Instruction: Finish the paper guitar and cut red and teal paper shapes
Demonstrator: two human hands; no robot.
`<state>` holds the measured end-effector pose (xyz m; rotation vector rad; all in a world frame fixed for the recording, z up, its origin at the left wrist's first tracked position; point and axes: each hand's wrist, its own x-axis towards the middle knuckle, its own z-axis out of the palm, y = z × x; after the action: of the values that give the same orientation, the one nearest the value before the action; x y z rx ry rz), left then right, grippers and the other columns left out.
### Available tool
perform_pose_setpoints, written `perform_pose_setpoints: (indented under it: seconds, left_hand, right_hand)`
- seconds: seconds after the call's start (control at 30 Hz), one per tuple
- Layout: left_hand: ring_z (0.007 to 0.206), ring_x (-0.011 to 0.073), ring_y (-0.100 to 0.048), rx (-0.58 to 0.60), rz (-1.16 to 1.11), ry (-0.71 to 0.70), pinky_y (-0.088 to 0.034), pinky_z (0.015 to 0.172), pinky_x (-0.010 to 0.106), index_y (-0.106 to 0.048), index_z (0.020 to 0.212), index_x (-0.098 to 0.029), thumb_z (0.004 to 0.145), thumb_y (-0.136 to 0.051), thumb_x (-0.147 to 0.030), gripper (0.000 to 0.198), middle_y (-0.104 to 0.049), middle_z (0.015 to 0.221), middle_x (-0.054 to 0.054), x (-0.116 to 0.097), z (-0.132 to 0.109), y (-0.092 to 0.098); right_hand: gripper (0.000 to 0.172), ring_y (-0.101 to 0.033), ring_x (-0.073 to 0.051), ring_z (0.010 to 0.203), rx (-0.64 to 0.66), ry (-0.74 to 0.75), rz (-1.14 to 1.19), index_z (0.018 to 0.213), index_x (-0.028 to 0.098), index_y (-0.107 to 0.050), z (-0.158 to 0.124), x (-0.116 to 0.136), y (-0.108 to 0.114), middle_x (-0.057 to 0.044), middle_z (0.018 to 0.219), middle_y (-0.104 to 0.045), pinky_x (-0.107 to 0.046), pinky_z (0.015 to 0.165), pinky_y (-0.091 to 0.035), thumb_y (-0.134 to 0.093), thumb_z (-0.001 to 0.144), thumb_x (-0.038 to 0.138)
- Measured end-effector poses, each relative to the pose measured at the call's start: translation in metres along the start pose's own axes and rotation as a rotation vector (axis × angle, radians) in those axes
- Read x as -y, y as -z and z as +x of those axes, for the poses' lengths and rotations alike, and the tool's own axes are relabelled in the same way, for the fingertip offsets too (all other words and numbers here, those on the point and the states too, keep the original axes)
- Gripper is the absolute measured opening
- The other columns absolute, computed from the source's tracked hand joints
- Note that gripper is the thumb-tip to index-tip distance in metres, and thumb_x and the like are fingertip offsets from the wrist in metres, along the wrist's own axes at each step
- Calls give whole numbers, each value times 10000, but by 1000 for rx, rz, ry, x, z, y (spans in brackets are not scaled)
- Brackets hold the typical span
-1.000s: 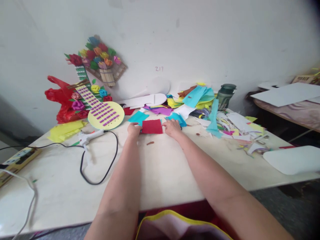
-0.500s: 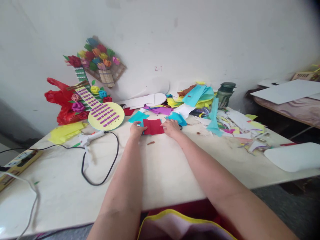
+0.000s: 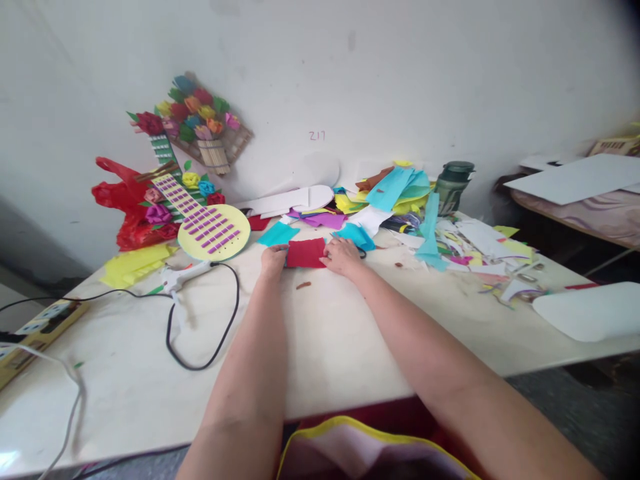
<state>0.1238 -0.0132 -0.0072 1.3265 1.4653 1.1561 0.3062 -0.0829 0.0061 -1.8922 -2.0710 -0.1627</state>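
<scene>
A red piece of crepe paper lies on the table between my two hands, roughly rectangular. My left hand grips its left edge, fingers curled; a sliver of blue shows beside them. At the right edge, the bent fingers of my right hand hold the same red paper. Just behind my right hand is a blue piece of crepe paper, and another blue piece rests behind my left hand. A small brown scrap lies in front of the red paper.
To the left are a glue gun with a looped black cord, a yellow paper guitar shape and a power strip. Coloured paper, a green bottle and paper scraps crowd the back right. A white board lies at right.
My left fingers have closed in over the red paper's left edge, covering most of the blue there. My right hand stays at the right edge. The view has shifted slightly.
</scene>
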Motion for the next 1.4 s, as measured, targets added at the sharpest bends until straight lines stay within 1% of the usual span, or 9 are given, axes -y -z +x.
perform_pose_setpoints:
  seconds: [0.23, 0.47, 0.67, 0.77, 0.93, 1.13, 1.2, 1.27, 1.4]
  left_hand:
    - [702, 202, -653, -32, 104, -82, -481, 621, 264, -700, 967, -115, 622, -605, -180, 363, -705, 733, 69, 3, 2, 1]
    - [694, 181, -648, -13, 136, -97, -485, 638, 261, -666, 1066, -105, 702, -547, -155, 385, -710, 804, 72, -3, -4, 4]
    - [775, 202, -646, -81, 179, -178, -491, 719, 275, -691, 1012, -124, 676, -602, -176, 352, -703, 807, 65, -5, -5, 13]
    - [754, 199, -641, -98, 94, -217, -496, 692, 274, -689, 1011, -133, 656, -630, -206, 367, -688, 759, 52, -3, -1, 13]
    - [738, 162, -634, -217, -215, -319, -500, 668, 245, -648, 1095, -151, 669, -598, -219, 434, -673, 771, 31, -6, 4, 19]
    - [1046, 194, -588, -78, -710, -320, -502, 836, 271, -617, 1113, -220, 675, -623, -221, 438, -654, 1105, 51, -15, -2, 32]
    - [1126, 199, -545, -13, -789, -298, -489, 889, 284, -608, 1114, -238, 691, -617, -212, 424, -629, 1167, 36, -20, -7, 31]
    - [1159, 205, -523, 71, -841, -273, -481, 919, 309, -593, 1129, -246, 710, -608, -207, 421, -609, 1203, 27, -26, -14, 26]
    - [1180, 209, -508, 244, -852, -229, -462, 956, 323, -586, 1133, -248, 745, -587, -207, 390, -612, 1197, 27, -38, -30, 12]
  right_hand:
    - [147, -481, -244, 1088, -12, 26, -18, 897, 203, -663, 0, -1, -2, -81, 1074, -608, -369, 894, -336, -563, 828, 286]
    - [226, -459, -260, 1128, 69, -5, -80, 1022, 149, -640, 4, 1, 0, -134, 1178, -561, -373, 902, -326, -507, 857, 225]
    - [254, -475, -268, 1086, 4, -30, -117, 1054, 117, -615, 1, -2, 1, -159, 1171, -559, -398, 926, -288, -488, 852, 204]
    - [277, -456, -258, 1122, -24, 44, -60, 1094, 166, -602, -1, 1, 1, -112, 1186, -567, -394, 936, -283, -482, 862, 259]
    - [303, -464, -241, 1134, 91, 94, -30, 1135, 210, -601, -2, 6, -2, -74, 1216, -573, -397, 934, -298, -452, 876, 263]
    - [283, -486, -249, 1119, 34, 85, 1, 1070, 167, -637, 0, 6, -5, -101, 1171, -602, -406, 964, -290, -458, 875, 269]
    - [293, -488, -241, 1128, -38, 66, 101, 1064, 147, -633, 1, 8, -5, -113, 1178, -599, -401, 1000, -266, -463, 878, 295]
    - [313, -505, -223, 1114, -117, 13, 333, 1054, 137, -626, 4, 10, -4, -117, 1159, -607, -382, 1004, -284, -475, 873, 344]
    - [440, -586, -201, 987, -131, -144, 1175, 968, 167, -608, 8, 17, 3, -89, 1029, -651, -341, 857, -445, -460, 817, 554]
